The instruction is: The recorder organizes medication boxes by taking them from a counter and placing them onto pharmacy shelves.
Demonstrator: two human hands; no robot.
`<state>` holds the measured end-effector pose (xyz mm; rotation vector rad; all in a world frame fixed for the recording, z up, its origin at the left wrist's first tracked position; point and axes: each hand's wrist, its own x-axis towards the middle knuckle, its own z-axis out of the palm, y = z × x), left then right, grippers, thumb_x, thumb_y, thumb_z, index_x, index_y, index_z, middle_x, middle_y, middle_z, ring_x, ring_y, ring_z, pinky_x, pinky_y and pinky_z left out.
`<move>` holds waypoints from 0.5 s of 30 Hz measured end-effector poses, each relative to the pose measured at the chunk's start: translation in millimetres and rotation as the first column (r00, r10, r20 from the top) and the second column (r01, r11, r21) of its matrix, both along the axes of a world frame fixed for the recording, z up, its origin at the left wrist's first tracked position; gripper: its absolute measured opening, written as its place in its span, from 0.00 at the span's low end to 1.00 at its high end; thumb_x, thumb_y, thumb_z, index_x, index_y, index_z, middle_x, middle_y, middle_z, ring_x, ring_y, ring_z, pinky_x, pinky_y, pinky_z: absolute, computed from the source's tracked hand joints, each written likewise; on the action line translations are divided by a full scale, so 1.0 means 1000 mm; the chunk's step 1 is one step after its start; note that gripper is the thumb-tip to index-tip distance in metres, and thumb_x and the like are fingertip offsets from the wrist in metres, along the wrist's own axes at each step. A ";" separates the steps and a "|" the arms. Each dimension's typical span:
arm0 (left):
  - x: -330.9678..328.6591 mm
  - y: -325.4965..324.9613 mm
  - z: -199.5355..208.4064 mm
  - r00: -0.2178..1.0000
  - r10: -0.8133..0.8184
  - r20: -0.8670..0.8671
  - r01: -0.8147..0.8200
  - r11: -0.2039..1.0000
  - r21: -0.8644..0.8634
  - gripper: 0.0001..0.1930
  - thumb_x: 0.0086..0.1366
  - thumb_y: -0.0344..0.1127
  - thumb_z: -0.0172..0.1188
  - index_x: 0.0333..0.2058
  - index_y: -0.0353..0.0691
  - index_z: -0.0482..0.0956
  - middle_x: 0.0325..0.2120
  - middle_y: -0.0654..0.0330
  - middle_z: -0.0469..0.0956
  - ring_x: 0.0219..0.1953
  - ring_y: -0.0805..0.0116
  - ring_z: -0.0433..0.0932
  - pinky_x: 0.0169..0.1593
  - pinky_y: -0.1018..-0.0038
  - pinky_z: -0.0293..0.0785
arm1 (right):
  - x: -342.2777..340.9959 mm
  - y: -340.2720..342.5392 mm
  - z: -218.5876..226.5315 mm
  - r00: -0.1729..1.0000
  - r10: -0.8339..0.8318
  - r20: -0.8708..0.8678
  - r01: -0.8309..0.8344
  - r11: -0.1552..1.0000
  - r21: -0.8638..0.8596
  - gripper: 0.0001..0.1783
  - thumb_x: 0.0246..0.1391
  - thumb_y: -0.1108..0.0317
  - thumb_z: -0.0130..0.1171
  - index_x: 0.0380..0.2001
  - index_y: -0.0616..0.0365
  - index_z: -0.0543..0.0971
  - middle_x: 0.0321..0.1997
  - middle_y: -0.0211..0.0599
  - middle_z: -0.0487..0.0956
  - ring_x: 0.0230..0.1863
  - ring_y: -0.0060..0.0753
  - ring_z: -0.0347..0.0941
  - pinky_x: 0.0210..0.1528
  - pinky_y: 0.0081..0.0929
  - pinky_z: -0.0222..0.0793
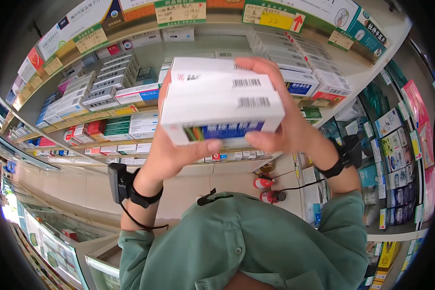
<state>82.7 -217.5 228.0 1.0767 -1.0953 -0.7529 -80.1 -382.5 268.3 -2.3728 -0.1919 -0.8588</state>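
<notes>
White boxes (222, 104) are filling the frame's upper centre — the left hand (171, 147) is gripping one side, the right hand (289, 125) the other — while a stocked shelf (217, 43) is curving across the top.

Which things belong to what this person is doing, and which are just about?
In use:
white boxes, held between both hands
left hand
right hand

Just about:
red containers on the floor
pink packages, far right
</notes>
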 end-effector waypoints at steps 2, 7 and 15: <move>0.006 -0.017 0.016 0.997 0.002 0.080 0.009 0.991 -0.131 0.58 0.45 0.33 0.74 0.65 0.36 0.36 0.59 0.52 0.56 0.63 0.59 0.55 0.64 0.64 0.54 | -0.003 -0.013 0.009 0.992 0.040 -0.116 -0.006 0.961 0.277 0.54 0.35 0.57 0.67 0.64 0.62 0.52 0.62 0.44 0.59 0.64 0.37 0.54 0.64 0.32 0.50; 0.017 -0.058 0.036 0.868 0.175 0.465 -0.036 0.955 -0.294 0.55 0.44 0.32 0.74 0.63 0.35 0.41 0.56 0.48 0.55 0.61 0.56 0.57 0.63 0.64 0.56 | -0.005 -0.047 0.039 0.971 -0.134 -0.198 0.117 0.989 -0.096 0.51 0.36 0.62 0.71 0.62 0.55 0.55 0.57 0.46 0.63 0.59 0.44 0.62 0.60 0.33 0.59; 0.039 -0.082 0.034 0.478 0.359 0.802 -0.176 0.933 -0.313 0.56 0.44 0.40 0.74 0.63 0.28 0.45 0.61 0.37 0.53 0.65 0.44 0.51 0.65 0.61 0.54 | 0.001 -0.079 0.038 0.896 -0.424 -0.135 0.363 0.871 -0.330 0.45 0.34 0.59 0.73 0.57 0.61 0.65 0.53 0.47 0.70 0.56 0.45 0.65 0.59 0.33 0.60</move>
